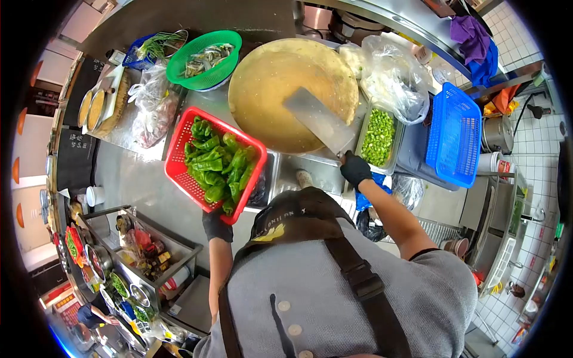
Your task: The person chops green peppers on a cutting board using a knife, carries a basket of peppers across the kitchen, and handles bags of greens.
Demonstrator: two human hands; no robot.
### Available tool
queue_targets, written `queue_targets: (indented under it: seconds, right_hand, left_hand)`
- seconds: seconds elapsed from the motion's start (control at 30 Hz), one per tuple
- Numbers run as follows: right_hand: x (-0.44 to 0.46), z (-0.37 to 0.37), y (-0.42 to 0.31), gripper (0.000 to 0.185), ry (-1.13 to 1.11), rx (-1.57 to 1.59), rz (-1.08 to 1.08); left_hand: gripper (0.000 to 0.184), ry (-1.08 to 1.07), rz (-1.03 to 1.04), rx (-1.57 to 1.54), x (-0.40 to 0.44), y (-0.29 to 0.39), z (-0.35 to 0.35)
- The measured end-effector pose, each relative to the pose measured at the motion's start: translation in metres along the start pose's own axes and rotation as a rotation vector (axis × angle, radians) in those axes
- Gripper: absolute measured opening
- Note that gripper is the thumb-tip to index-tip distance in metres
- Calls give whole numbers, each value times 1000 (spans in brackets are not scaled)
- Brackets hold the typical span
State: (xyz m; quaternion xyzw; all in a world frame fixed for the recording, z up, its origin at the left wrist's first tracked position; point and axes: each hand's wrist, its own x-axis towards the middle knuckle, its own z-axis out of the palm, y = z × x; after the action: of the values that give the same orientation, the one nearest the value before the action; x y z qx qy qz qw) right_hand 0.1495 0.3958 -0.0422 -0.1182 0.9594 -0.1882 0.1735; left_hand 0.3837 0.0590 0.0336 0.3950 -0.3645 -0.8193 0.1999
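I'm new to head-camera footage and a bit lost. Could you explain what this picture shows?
There is no machine: this is a person seen through one wide camera on their own head, looking forward and down. The gloved left hand grips a red basket of green peppers; the gloved right hand holds a cleaver, its blade over a round chopping board. Around the board are a green basket, chopped greens and a blue basket.

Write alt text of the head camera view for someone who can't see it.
A black-gloved right hand holds a cleaver over a round chopping board, while the gloved left hand holds a red basket of green peppers. Chopped greens sit beside the board.
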Motion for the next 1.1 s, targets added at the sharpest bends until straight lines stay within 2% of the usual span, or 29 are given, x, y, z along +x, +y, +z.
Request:
queue_targets:
  seconds: [0.03, 0.13, 0.17, 0.2, 0.37, 0.53, 0.63, 0.7, 0.73, 0.8, 0.87, 0.93, 1.03, 1.1]
  right_hand:
    - [-3, -1, 0, 26, 7, -3, 20]
    - [-1, -32, -16, 25, 54, -36, -42]
    - [-2, -28, -10, 24, 111, 32, -100]
    - [-6, -28, -12, 24, 141, 95, -71]
    - [-4, 5, 18, 25, 25, -29, -5]
    - [41, -49, -15, 24, 240, 67, -151]
    - [79, -68, -23, 26, 304, 151, -169]
    - [73, -73, -21, 26, 343, 139, -202]
    - [52, -69, -15, 30, 289, 120, -168]
    - [15, -34, 25, 34, 263, 77, -256]
    - [-12, -1, 51, 30, -32, -103, -132]
    - [-22, -1, 42, 28, -84, -55, -116]
    - [-15, -19, 16, 26, 34, -65, -187]
    - [1, -35, -2, 26, 163, 59, -170]
  left_hand:
    - [46, 60, -4, 55, -1, 1, 7]
    - [44, -1, -40, 14, 8, -5, -8]
    - [44, 17, -18, 7, 9, -7, -7]
    - [44, 29, -1, 22, 11, -7, -3]
    - [47, 51, -21, 46, 1, -7, 7]
    - [52, 36, -17, -50, 13, -11, 12]
    - [45, 18, 28, 19, 14, -15, 17]
    - [56, 39, 10, -25, 12, -12, 28]
    - [62, 48, 0, -49, 9, -10, 33]
    - [62, 63, 12, -58, 7, -7, 40]
    - [61, 75, 29, -40, 6, -9, 42]
    - [52, 45, 28, -12, 7, -11, 34]
    - [45, 39, 51, 10, 9, -9, 30]
    - [42, 24, 59, 15, 7, -6, 34]
